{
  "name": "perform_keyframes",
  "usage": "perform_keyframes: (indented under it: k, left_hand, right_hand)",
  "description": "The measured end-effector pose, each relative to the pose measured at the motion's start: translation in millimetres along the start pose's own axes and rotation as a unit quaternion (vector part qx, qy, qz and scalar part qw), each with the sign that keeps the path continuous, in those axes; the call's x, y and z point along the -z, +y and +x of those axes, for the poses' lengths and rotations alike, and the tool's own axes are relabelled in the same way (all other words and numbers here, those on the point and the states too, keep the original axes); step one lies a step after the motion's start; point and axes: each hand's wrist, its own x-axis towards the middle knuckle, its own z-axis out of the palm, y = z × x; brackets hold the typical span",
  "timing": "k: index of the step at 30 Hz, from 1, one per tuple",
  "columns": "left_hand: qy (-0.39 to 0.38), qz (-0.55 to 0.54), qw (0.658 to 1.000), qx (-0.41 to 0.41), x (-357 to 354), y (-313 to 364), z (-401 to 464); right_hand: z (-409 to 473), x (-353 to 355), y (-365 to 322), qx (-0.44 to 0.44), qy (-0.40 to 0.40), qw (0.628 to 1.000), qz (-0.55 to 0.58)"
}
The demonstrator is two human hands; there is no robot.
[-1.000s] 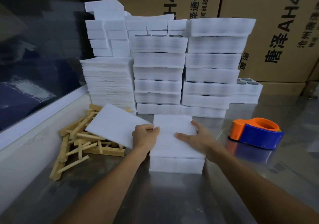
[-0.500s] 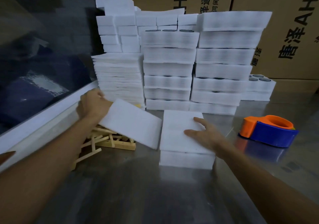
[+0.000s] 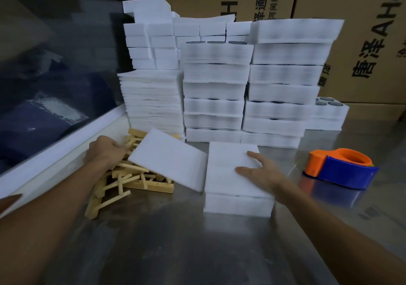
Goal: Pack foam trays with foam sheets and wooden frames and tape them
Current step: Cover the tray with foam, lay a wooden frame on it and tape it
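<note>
A white foam tray (image 3: 237, 204) sits on the steel table in front of me, covered by a white foam sheet (image 3: 228, 164). My right hand (image 3: 261, 172) rests flat on that sheet with fingers spread. A second foam sheet (image 3: 169, 158) leans tilted over a pile of wooden frames (image 3: 131, 181) to the left. My left hand (image 3: 105, 150) reaches into the pile at its far left, fingers curled around a wooden piece beside the leaning sheet.
Tall stacks of foam trays (image 3: 285, 76) and foam sheets (image 3: 151, 102) stand behind. An orange and blue tape dispenser (image 3: 342, 168) lies at the right. Cardboard boxes (image 3: 362, 43) line the back wall. A white ledge (image 3: 55, 150) and dark window run along the left.
My left hand left the tray's sheet, swung left past the leaning sheet and came down onto the wooden frames. My right hand stayed on the sheet.
</note>
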Motion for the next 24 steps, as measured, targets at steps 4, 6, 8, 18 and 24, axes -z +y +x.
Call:
perform_keyframes:
  k: [4,6,8,18,24]
  left_hand:
    - [0.067,-0.038,0.997,0.007,5.0,9.6,-2.0]
    - [0.098,-0.073,0.993,0.008,11.5,18.4,-2.2]
    - [0.117,-0.107,0.987,0.006,19.2,28.8,-2.9]
    - [0.242,-0.102,0.931,-0.253,30.2,80.6,-28.0]
    - [0.205,-0.260,0.896,-0.294,16.3,124.8,-61.5]
  right_hand:
    - [-1.1,1.1,-0.6,0.001,0.002,1.000,-0.010]
    - [-1.3,1.3,-0.9,0.001,0.002,1.000,-0.012]
    - [-1.2,1.3,-0.5,0.001,0.000,1.000,-0.008]
    - [2.6,0.4,0.6,-0.020,-0.017,0.999,0.024]
    - [0.4,4.4,-2.2,0.012,0.016,0.976,-0.217]
